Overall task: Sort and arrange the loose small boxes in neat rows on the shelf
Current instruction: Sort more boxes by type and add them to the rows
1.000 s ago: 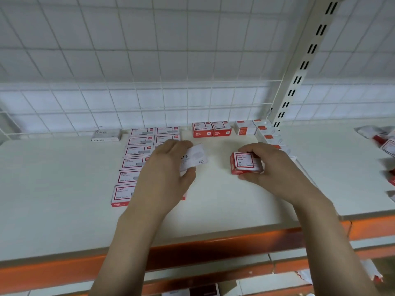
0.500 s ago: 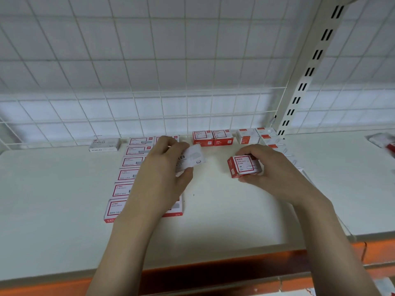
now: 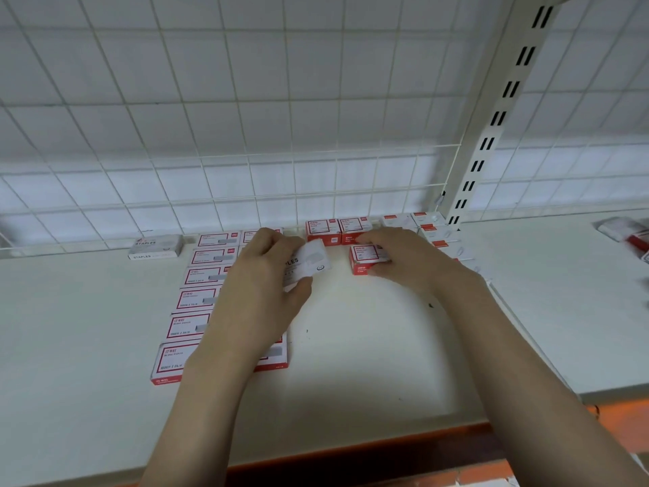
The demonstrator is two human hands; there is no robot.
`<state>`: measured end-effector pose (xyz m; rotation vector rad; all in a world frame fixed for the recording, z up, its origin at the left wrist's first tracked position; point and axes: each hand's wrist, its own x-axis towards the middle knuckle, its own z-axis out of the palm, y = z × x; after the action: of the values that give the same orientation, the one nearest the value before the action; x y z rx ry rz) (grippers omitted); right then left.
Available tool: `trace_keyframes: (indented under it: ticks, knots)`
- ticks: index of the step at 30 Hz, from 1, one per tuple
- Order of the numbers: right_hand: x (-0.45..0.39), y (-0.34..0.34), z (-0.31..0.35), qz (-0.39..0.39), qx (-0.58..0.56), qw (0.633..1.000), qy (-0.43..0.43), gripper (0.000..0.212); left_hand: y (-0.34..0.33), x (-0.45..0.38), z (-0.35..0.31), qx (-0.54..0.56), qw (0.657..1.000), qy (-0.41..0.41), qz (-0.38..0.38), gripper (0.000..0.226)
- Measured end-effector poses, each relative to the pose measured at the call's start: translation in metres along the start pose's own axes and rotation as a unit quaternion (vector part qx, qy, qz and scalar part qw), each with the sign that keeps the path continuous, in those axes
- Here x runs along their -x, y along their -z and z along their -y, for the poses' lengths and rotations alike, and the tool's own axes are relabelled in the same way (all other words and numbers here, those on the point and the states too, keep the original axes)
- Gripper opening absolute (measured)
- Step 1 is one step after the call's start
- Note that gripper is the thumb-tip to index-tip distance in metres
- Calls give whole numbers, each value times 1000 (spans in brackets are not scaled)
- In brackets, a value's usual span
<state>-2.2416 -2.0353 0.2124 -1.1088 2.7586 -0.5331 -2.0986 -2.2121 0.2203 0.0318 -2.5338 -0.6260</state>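
Our left hand (image 3: 260,286) grips a white staples box (image 3: 309,263) above the shelf (image 3: 368,346); our right hand (image 3: 404,261) holds a red box (image 3: 365,258) just before the back row (image 3: 337,230).

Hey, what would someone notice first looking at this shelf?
Two hands at the centre: the left hand holds a grey box, the right hand grips a red box on the shelf. Red-and-white boxes lie in rows at the left.
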Motion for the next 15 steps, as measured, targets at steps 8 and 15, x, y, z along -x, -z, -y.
trace_keyframes:
  ticks: [8, 15]
  knots:
    - [22, -20, -11, -63, 53, 996, 21, 39, -8, 0, 1, -20, 1000, 9, 3, 41]
    - [16, -24, -5, -38, 61, 997, 15, 46, -4, 5, 2, -54, 998, 22, 0, 41]
